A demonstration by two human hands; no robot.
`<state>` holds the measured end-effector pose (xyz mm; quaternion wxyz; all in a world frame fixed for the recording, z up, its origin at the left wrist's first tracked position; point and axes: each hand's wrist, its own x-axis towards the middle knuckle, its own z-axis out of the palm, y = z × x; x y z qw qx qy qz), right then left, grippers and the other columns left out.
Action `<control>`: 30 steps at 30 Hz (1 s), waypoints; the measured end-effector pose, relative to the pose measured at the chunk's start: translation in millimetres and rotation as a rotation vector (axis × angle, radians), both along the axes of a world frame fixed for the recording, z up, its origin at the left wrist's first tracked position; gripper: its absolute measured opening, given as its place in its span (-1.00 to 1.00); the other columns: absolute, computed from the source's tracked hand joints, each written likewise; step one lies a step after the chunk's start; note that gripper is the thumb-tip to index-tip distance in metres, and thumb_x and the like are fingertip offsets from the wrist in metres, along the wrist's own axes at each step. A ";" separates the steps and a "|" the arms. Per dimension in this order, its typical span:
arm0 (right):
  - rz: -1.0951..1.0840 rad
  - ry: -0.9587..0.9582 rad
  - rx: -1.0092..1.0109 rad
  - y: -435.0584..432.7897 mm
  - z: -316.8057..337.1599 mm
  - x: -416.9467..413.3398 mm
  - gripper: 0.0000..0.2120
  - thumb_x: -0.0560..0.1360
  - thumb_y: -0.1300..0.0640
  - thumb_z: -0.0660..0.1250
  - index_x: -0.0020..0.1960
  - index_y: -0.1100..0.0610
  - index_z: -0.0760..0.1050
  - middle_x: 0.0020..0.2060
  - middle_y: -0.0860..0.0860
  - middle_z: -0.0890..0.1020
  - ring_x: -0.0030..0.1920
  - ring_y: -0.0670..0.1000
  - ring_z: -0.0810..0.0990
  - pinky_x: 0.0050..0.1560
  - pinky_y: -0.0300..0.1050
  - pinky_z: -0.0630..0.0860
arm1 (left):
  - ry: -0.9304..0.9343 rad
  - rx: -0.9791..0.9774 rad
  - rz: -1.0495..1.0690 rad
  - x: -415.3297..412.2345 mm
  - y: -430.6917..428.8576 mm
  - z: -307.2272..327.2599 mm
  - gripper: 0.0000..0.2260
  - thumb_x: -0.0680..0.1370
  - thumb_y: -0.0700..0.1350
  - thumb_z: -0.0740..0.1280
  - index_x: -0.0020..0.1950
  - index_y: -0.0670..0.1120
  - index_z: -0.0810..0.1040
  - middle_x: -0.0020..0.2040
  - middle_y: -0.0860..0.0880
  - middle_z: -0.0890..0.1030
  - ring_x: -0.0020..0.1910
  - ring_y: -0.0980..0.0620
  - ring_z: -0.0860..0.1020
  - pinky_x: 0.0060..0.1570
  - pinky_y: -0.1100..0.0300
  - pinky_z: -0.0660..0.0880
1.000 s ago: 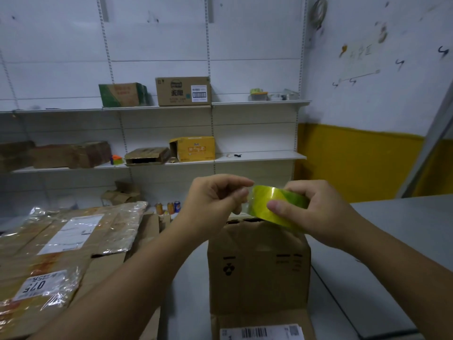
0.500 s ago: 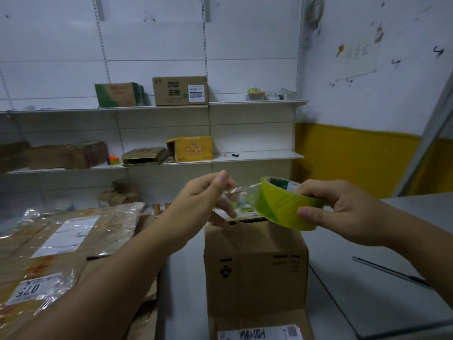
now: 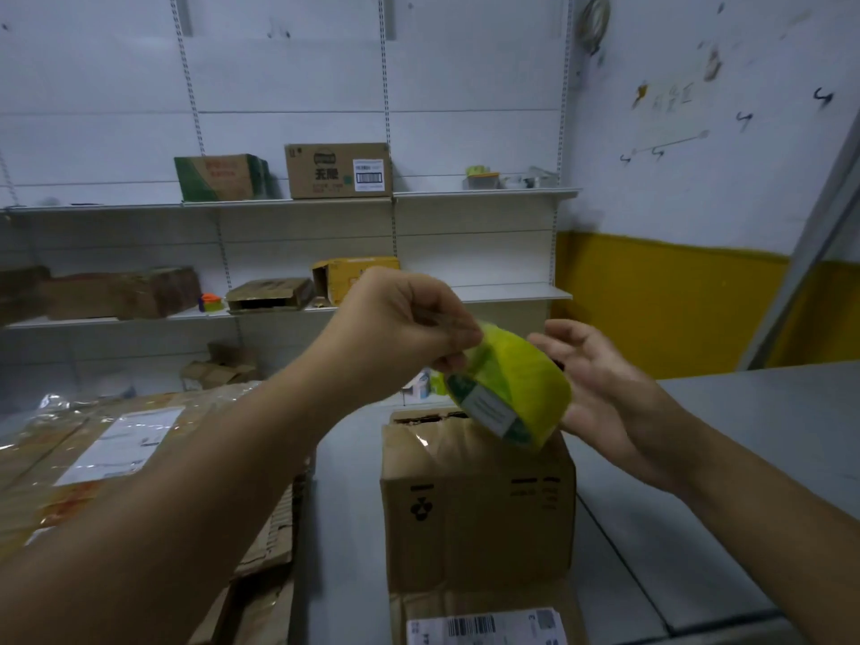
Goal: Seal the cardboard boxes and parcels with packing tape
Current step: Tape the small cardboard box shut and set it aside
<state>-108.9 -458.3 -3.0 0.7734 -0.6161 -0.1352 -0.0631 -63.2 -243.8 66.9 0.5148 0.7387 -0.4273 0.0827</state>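
The sealing is judged to be at its very start. No strip of fresh tape is seen laid across the cardboard box (image 3: 474, 505), whose top edge is crumpled and gapes a little at the far side. The box is stood on the grey desk (image 3: 726, 439), directly below the hands, with a printed label (image 3: 484, 626) on the flap nearest the camera. Tape is still to be drawn out, pressed over the seam and cut. The film-wrapped parcels (image 3: 116, 439) at the left are probably to be dealt with as well.

The tape roll (image 3: 507, 388) is held in the air just above the box's top, tilted, so that its core and a white sticker are shown. Its tape is translucent yellow-green. The left hand (image 3: 409, 318) is curled, its fingertips pinched at the roll's upper edge, probably on the free end, though this is blurred. The right hand (image 3: 600, 393) is spread open, palm turned to the roll and just beside it; whether it is touched cannot be told.
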 end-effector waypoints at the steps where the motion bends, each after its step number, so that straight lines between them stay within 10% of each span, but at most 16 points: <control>1: 0.052 0.100 0.143 0.9 2.7 5.1 0.02 -0.02 -0.16 0.67 0.35 0.02 0.36 0.35 0.10 0.47 0.21 0.10 0.58 0.02 0.06 0.62 | -0.036 -0.015 0.006 1.3 -0.4 3.5 -0.94 0.38 -0.31 0.43 -0.21 -0.17 0.63 -0.30 -0.10 0.65 -0.36 0.06 0.64 -0.29 0.31 0.57; 5: 0.271 0.325 0.314 14.0 13.4 13.2 -0.32 0.27 -0.16 0.48 0.26 0.23 0.55 0.17 0.28 0.58 0.07 0.21 0.63 0.10 0.15 0.54 | -0.147 -0.103 -0.001 5.1 2.8 5.2 -0.91 0.36 -0.28 0.44 -0.16 -0.15 0.65 -0.28 -0.05 0.67 -0.31 0.05 0.66 -0.23 0.29 0.58; 11: -0.037 0.069 0.074 17.8 31.2 24.3 -0.72 0.43 -0.03 0.30 0.02 0.13 0.54 -0.23 0.08 0.55 -0.46 -0.09 0.43 -0.50 -0.27 0.41 | -0.222 0.040 -0.017 16.5 28.2 -24.2 -0.88 0.36 -0.06 0.41 -0.15 -0.05 0.62 -0.17 -0.03 0.68 -0.16 0.10 0.67 -0.10 0.27 0.58; 22: -0.213 -0.394 -0.572 4.4 64.4 11.7 -0.55 0.14 -0.38 0.48 -0.07 -0.17 0.68 -0.50 -0.13 0.51 -0.46 -0.12 0.41 -0.42 -0.32 0.40 | -0.126 0.213 -0.126 33.7 47.2 -41.6 -0.69 0.42 0.03 0.30 0.15 0.08 0.53 -0.02 -0.03 0.69 -0.04 0.15 0.65 0.02 0.32 0.54; 30: -0.251 -0.430 -0.914 6.7 75.5 19.4 -0.74 0.22 -0.14 0.39 -0.13 -0.43 0.57 -0.14 -0.52 0.56 -0.05 -0.44 0.53 -0.23 -0.53 0.45 | -0.372 0.197 0.062 64.8 52.7 -70.3 -0.69 0.50 -0.26 0.35 0.20 0.01 0.52 -0.14 0.17 0.63 -0.14 0.21 0.64 -0.09 0.41 0.54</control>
